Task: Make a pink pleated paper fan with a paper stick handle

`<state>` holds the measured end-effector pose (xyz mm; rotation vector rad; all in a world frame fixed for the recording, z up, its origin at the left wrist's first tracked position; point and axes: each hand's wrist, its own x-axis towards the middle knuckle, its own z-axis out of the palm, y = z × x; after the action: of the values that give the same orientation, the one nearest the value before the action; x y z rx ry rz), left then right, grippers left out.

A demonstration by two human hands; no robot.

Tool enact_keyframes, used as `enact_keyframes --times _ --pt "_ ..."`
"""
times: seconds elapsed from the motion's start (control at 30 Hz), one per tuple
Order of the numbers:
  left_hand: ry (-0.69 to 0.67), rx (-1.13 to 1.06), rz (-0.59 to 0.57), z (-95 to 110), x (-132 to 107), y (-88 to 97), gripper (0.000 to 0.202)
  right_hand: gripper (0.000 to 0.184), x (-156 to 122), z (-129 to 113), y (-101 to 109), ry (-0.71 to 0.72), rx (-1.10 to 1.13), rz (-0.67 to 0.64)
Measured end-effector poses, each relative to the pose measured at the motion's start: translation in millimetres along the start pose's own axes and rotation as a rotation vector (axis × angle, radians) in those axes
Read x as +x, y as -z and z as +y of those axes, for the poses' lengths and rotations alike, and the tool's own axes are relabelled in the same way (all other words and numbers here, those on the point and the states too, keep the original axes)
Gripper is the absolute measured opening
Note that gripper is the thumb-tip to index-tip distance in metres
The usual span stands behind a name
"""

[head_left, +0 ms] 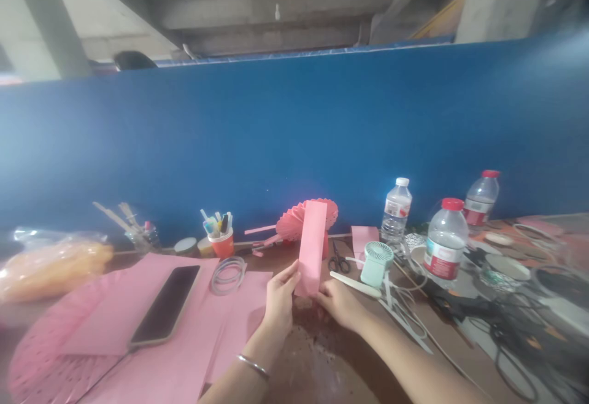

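A long, narrow strip of pink paper (311,247) stands nearly upright in front of me, just above the brown tabletop. My left hand (281,293) pinches its left edge near the lower end, a bracelet on that wrist. At the strip's lower right corner, the closed fingers of my right hand (335,303) grip the paper; the fingertips are partly hidden. Behind the strip is a pleated pink paper fan (292,223), partly covered by it. Black scissors (339,261) lie just beyond my right hand.
Pink sheets (248,293) spread on the left, bearing a phone (166,306) and a coiled cable (228,275). A red cup of pens (222,245) stands behind. Rightward are a mint handheld fan (376,264), plastic bottles (445,241) and tangled cords. A blue partition (285,134) rises behind the table.
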<state>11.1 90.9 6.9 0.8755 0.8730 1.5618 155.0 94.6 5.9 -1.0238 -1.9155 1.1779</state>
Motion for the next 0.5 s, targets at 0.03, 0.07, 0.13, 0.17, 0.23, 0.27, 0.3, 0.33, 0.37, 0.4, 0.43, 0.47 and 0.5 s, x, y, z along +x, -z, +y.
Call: enact_keyframes --times 0.03,0.07,0.13,0.17,0.23,0.27,0.3,0.33,0.37,0.4,0.43,0.47,0.5 --pt "-0.010 0.017 -0.007 2.1 0.0 0.3 0.039 0.038 -0.3 0.1 0.4 0.011 -0.023 0.008" --pt "-0.011 0.038 -0.026 4.5 0.1 0.8 0.038 0.038 -0.6 0.1 0.7 0.016 -0.042 0.019" --pt "0.011 0.116 -0.088 9.5 0.4 2.3 0.040 0.038 -1.2 -0.1 0.9 0.006 -0.057 0.019" --pt "0.032 0.175 -0.126 11.8 0.6 3.2 0.041 0.037 -1.5 0.0 0.7 0.003 -0.061 0.002" --pt "0.077 0.291 -0.183 15.1 1.3 4.7 0.040 0.037 -2.2 0.8 -0.6 0.001 -0.069 -0.067" --pt "0.095 0.336 -0.196 16.0 1.8 5.2 0.037 0.038 -2.5 1.5 -1.6 0.000 -0.070 -0.112" --pt "0.108 0.367 -0.201 16.5 2.4 5.5 0.033 0.038 -2.8 2.5 -2.9 -0.002 -0.066 -0.155" --pt "0.114 0.384 -0.203 16.6 3.0 5.4 0.030 0.040 -3.0 3.5 -4.1 -0.010 -0.058 -0.193" --pt "0.114 0.394 -0.204 16.6 3.6 5.2 0.028 0.043 -3.1 4.5 -5.1 -0.019 -0.054 -0.216" --pt "0.112 0.408 -0.208 16.4 4.2 4.7 0.026 0.045 -3.1 5.4 -5.8 -0.013 -0.066 -0.219" --pt "0.108 0.424 -0.211 16.4 4.7 4.1 0.025 0.049 -3.0 5.9 -5.8 0.011 -0.108 -0.190" --pt "0.102 0.440 -0.213 16.4 5.0 3.5 0.023 0.052 -2.9 6.2 -5.3 0.044 -0.170 -0.135" --pt "0.094 0.456 -0.215 16.6 5.1 2.9 0.021 0.055 -2.7 6.2 -4.3 0.081 -0.239 -0.065"
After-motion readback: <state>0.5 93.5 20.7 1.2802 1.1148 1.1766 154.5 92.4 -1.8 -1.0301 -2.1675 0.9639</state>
